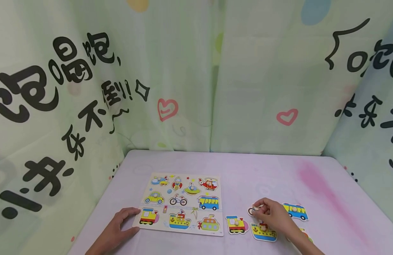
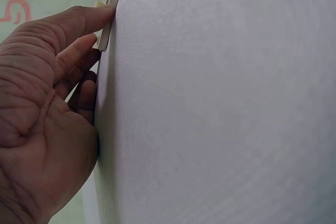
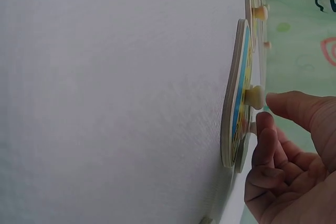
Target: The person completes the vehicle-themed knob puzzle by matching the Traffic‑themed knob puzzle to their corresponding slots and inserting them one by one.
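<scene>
A puzzle board printed with vehicles lies left of centre. My left hand rests at its left edge, fingers and thumb fairly straight. In the left wrist view, the thumb touches the board's rim. To the right of the board, my right hand pinches at the small knob of the bicycle piece, which the fingers mostly cover. Just below this hand sits a ship piece; its pale knob stands close to the thumb in the right wrist view.
A train piece lies between the board and the ship piece. Behind the right hand is a bus piece; another piece shows partly beside the wrist. Printed curtains surround the pale table, which has a pink smear.
</scene>
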A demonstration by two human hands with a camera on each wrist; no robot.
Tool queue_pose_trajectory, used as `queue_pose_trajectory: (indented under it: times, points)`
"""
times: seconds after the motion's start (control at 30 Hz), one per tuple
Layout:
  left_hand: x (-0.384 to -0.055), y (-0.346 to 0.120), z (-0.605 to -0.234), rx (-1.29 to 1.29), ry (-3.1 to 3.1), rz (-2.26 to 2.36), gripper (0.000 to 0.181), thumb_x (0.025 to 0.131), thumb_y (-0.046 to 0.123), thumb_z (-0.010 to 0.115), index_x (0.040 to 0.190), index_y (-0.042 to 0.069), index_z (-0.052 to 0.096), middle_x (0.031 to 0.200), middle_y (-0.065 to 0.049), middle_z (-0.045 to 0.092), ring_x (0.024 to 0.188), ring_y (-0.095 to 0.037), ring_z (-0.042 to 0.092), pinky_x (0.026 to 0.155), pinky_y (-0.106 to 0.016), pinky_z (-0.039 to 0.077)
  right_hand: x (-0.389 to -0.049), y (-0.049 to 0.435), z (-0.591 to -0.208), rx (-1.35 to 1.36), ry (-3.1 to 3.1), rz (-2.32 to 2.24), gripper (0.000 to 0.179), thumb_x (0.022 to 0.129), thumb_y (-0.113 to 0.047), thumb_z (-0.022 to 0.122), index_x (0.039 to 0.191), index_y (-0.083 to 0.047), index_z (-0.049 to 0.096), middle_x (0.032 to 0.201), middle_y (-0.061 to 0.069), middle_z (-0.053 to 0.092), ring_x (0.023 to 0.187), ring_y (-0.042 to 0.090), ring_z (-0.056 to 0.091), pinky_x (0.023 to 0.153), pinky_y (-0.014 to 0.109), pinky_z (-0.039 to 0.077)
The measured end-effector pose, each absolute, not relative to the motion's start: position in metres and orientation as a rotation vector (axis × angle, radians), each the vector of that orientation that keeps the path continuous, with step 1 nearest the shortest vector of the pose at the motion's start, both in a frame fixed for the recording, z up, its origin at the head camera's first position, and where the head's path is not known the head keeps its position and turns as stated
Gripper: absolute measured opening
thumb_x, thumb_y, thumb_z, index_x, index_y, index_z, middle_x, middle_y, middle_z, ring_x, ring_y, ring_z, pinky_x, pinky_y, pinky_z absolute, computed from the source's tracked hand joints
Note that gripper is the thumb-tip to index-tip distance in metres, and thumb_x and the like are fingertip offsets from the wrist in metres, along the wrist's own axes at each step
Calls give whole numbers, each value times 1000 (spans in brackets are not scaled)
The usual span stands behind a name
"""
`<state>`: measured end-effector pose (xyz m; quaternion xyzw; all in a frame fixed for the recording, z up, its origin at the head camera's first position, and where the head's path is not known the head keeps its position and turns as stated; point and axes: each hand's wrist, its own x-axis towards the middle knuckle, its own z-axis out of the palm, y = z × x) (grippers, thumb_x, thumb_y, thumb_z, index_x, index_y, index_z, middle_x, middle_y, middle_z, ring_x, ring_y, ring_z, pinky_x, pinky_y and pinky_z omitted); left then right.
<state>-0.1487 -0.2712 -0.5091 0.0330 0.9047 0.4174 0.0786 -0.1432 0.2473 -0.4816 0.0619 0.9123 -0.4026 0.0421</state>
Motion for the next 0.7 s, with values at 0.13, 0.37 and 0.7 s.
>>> queue_pose_trajectory:
  times: [0.13, 0.37, 0.7]
  points:
    - [-149, -271, -510, 116, 2714, 1246, 54, 83, 26, 86, 132, 16, 64, 141, -5, 56, 138, -34, 45, 116, -59, 34, -147, 249, -483, 166, 2800, -1214, 27, 87, -16, 81, 106, -5, 68, 76, 1, 59, 64, 17, 53, 50, 23, 46]
    - [-149, -272, -510, 121, 2716, 1241, 54, 84, 25, 85, 132, 16, 64, 141, -4, 56, 138, -33, 45, 117, -59, 34, -152, 250, -484, 139, 2825, -1144, 21, 86, -9, 78, 103, -5, 68, 74, 1, 57, 63, 16, 52, 51, 22, 43]
    - [-148, -271, -510, 134, 2722, 1240, 53, 84, 25, 85, 131, 16, 64, 141, -4, 56, 138, -33, 45, 117, -58, 34, -154, 250, -485, 92, 2840, -1124, 16, 87, -9, 75, 99, -5, 66, 72, 1, 54, 63, 16, 50, 51, 22, 40]
